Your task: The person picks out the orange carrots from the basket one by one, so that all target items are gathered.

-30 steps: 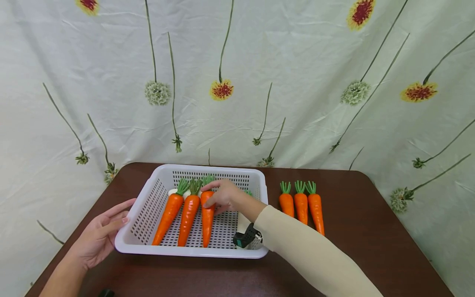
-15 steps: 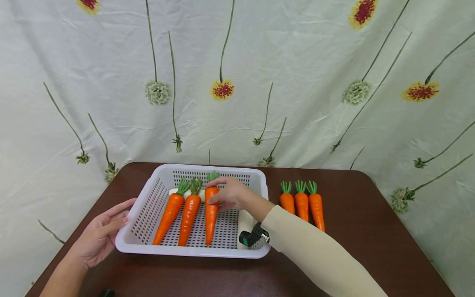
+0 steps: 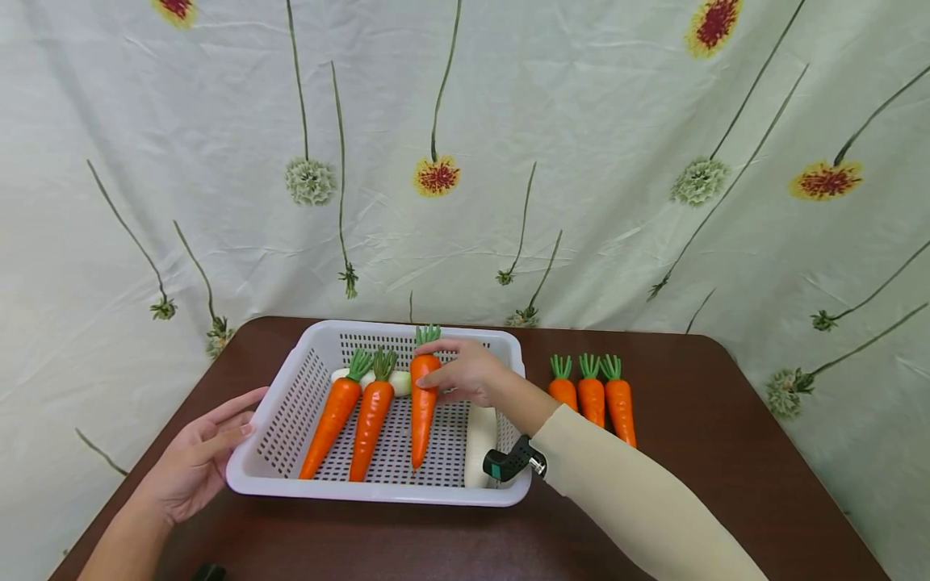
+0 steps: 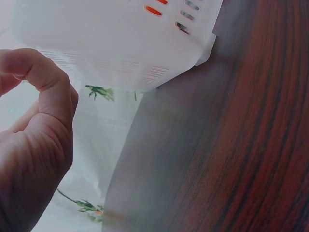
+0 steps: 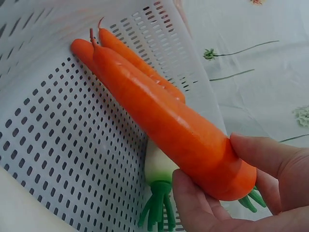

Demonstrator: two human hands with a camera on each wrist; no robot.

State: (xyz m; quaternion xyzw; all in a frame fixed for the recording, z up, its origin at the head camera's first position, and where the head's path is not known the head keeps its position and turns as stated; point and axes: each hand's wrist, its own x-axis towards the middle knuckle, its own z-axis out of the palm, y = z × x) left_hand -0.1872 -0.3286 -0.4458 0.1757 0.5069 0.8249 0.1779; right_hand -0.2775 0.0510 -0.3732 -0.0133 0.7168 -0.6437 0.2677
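My right hand (image 3: 465, 373) pinches an orange carrot (image 3: 423, 420) near its green top, over the white perforated basket (image 3: 363, 493). In the right wrist view the thumb and fingers hold the thick end of this carrot (image 5: 164, 111), its thin tip pointing away. Two more carrots (image 3: 330, 428) lie side by side in the left half of the basket. White radishes lie there too: one radish (image 3: 479, 448) along the right side, others along the back wall. My left hand (image 3: 196, 464) is at the basket's left side, fingers extended loosely, thumb tip right at the rim.
To the right of the basket, three carrots (image 3: 592, 399) lie in a row on the dark brown table (image 3: 712, 452), partly hidden by the right sleeve. A flowered white cloth (image 3: 581, 145) hangs behind the table. A small black object (image 3: 209, 572) shows at the front edge.
My right hand has moved the carrot a little to the right and up, away from the two other carrots. More of the right-hand radish now shows. The left hand and basket have stayed put.
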